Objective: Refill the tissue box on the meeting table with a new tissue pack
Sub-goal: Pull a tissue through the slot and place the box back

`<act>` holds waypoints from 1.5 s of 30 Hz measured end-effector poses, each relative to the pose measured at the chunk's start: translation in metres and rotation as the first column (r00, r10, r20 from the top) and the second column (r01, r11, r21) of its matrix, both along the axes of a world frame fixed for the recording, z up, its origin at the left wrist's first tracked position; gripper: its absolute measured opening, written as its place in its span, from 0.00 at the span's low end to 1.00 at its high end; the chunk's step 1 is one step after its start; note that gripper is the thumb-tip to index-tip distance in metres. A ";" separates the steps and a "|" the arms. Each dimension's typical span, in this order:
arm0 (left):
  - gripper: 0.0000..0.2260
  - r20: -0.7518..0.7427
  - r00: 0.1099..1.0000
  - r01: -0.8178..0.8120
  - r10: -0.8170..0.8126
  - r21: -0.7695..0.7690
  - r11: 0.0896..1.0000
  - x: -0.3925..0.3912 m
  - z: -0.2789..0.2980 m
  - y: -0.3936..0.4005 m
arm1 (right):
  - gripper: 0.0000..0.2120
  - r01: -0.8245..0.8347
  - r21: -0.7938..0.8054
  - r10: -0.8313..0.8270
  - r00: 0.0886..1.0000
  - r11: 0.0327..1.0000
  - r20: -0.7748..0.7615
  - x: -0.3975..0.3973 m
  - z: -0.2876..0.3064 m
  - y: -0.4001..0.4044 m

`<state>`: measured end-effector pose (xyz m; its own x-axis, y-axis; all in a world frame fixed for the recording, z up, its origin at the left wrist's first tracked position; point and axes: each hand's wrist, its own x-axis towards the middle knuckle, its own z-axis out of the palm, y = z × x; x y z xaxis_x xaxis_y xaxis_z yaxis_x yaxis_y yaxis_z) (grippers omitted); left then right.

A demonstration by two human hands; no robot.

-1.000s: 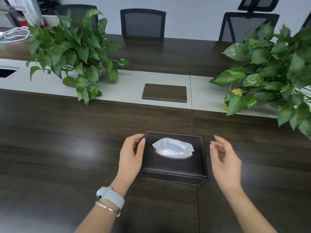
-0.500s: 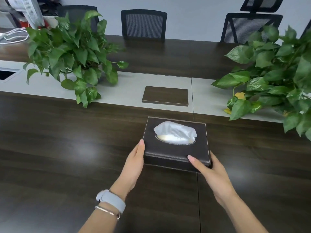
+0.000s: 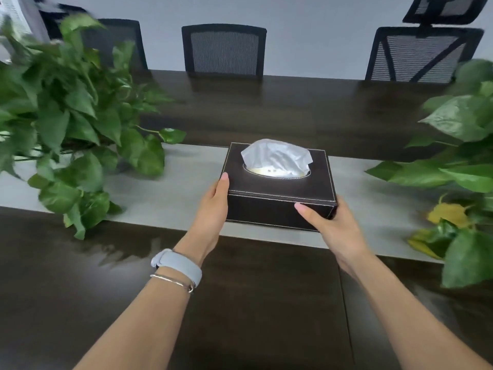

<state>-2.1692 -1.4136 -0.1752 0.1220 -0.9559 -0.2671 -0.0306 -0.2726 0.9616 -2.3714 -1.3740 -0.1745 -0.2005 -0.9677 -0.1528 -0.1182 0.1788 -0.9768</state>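
Note:
A black leather tissue box [image 3: 280, 206] with white stitching is held over the light grey centre strip [image 3: 165, 198] of the meeting table. A white tissue [image 3: 276, 156] sticks up from its oval opening. My left hand [image 3: 213, 206] grips the box's left side, thumb along the upper edge. My right hand [image 3: 333, 228] holds the front right corner, thumb on the front face. Whether the box rests on the strip or hovers just above it cannot be told. No loose tissue pack is in view.
Leafy green plants stand to the left [image 3: 66, 121] and to the right [image 3: 461, 166] of the box. Three black mesh chairs [image 3: 224, 49] line the far side of the dark wooden table [image 3: 266, 303]. A grey watch and a bracelet sit on my left wrist.
Both hands closed on the box and carried it away from me, from the dark near part of the table to the grey centre strip. The camera moved forward too.

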 end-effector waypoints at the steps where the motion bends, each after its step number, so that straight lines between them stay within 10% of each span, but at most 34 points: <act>1: 0.24 -0.002 1.000 -0.002 0.002 0.000 1.000 0.001 -0.005 -0.011 | 0.29 -0.001 -0.012 0.001 1.000 1.000 -0.004 0.001 -0.006 -0.010; 15: 0.29 0.052 0.995 0.091 -0.087 -0.086 0.992 0.014 -0.039 -0.033 | 0.30 -0.047 -0.019 0.045 0.996 0.999 -0.078 0.001 -0.041 -0.036; 20: 0.31 0.316 0.909 0.311 -0.272 -0.082 0.947 0.024 -0.058 -0.023 | 0.30 -0.065 0.058 0.076 0.973 0.996 -0.220 -0.007 -0.051 -0.031; 45: 0.26 0.409 0.900 0.195 -0.153 -0.061 0.979 0.015 -0.060 -0.017 | 0.26 -0.067 0.139 0.120 0.898 0.988 -0.423 -0.004 -0.042 -0.031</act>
